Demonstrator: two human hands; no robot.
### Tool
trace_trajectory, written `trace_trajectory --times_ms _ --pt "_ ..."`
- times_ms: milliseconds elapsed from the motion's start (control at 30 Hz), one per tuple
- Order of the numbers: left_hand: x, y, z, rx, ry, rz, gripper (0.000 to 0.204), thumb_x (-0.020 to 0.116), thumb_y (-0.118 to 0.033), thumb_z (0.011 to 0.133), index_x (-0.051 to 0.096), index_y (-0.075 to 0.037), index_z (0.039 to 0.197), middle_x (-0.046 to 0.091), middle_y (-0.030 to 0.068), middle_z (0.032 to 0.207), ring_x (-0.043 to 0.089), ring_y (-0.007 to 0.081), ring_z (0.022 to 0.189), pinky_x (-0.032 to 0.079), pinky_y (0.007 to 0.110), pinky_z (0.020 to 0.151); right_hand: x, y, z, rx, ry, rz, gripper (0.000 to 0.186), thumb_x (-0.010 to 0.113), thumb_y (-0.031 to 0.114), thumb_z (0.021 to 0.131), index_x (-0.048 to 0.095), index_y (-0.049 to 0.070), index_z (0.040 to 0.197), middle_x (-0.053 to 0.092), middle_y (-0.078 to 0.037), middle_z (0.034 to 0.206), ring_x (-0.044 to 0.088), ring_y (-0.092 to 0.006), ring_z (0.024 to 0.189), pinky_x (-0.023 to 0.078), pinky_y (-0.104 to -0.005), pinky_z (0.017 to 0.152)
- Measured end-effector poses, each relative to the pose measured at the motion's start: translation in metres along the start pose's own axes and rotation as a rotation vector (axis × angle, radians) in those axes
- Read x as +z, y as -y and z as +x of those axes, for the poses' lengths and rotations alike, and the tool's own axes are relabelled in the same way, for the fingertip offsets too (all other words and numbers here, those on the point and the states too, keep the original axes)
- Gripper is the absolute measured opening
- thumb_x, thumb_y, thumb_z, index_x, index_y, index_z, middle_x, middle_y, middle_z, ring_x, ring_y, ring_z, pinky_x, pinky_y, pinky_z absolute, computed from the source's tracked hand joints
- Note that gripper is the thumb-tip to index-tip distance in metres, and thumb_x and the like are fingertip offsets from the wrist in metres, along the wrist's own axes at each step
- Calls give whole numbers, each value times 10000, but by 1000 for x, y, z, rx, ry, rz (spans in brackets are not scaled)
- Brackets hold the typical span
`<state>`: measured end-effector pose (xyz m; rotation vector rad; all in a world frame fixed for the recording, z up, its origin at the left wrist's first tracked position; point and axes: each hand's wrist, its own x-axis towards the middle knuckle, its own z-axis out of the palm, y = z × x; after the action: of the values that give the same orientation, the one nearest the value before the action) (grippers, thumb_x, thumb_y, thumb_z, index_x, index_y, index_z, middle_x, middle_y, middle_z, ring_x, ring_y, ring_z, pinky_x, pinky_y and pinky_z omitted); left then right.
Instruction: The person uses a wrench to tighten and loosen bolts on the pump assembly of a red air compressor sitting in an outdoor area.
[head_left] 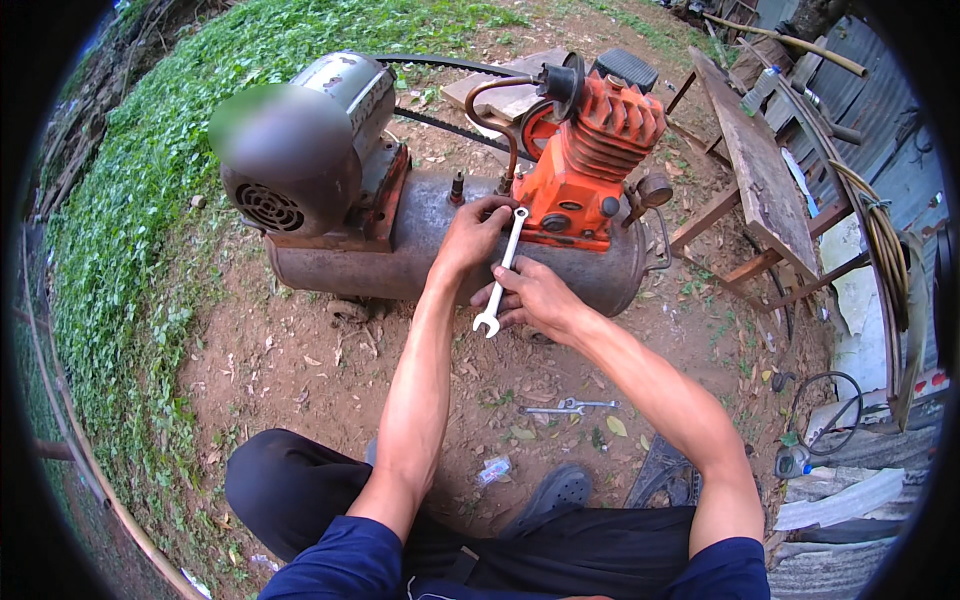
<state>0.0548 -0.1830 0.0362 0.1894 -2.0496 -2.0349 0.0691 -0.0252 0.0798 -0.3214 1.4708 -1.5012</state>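
Note:
My right hand (535,295) grips a silver combination wrench (511,246), ring end up by the orange compressor pump (575,200), open end down. My left hand (475,230) is closed at the pump's lower left, fingertips beside the ring end; what they pinch is too small to make out. A copper pipe (512,150) runs from a black fitting down behind my fingertips. A small valve fitting (457,190) stands upright on the rusty tank (430,190), left of the pump. A motor (270,190) with a belt (450,120) sits on the tank's left, and a gauge (655,190) at its right.
Spare wrenches (545,410) lie on the dirt between my forearms. A weathered wooden bench (750,150) stands at the right, beside coiled hose (890,280) and corrugated sheets (845,530). Grass (130,270) borders the left, with a long pole (130,520) along the edge.

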Motion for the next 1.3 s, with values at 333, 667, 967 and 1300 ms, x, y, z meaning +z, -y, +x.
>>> trace_trajectory --times_ms 333,667,967,1300 --pt "-7 -10 -1 -65 97 67 288 613 -99 894 640 -7 1165 680 68 1021 591 117 898 477 270 797 13 -11 19 -50 -19 137 268 366 242 1015 407 33 1178 624 -140 977 669 -252 833 586 -378 716" --pt "-7 -12 3 -33 98 131 298 668 -124 849 665 -10 1124 702 89 955 612 116 825 497 288 754 13 -24 27 -94 -44 209 232 370 250 1011 401 77 1162 635 -139 918 680 -256 761 597 -380 643" --pt "-4 -18 6 -95 46 218 303 711 -144 808 686 -19 1082 695 74 912 598 118 809 472 273 720 6 -27 12 -58 -105 143 286 378 302 1009 414 55 1147 618 -117 793 649 -224 646 564 -336 554" --pt "-3 -15 2 -70 51 169 302 714 -134 809 678 -5 1079 701 94 925 639 137 811 495 280 744 1 -26 -1 -23 -136 112 315 361 331 1009 482 50 1084 600 -84 724 603 -183 550 504 -295 482"
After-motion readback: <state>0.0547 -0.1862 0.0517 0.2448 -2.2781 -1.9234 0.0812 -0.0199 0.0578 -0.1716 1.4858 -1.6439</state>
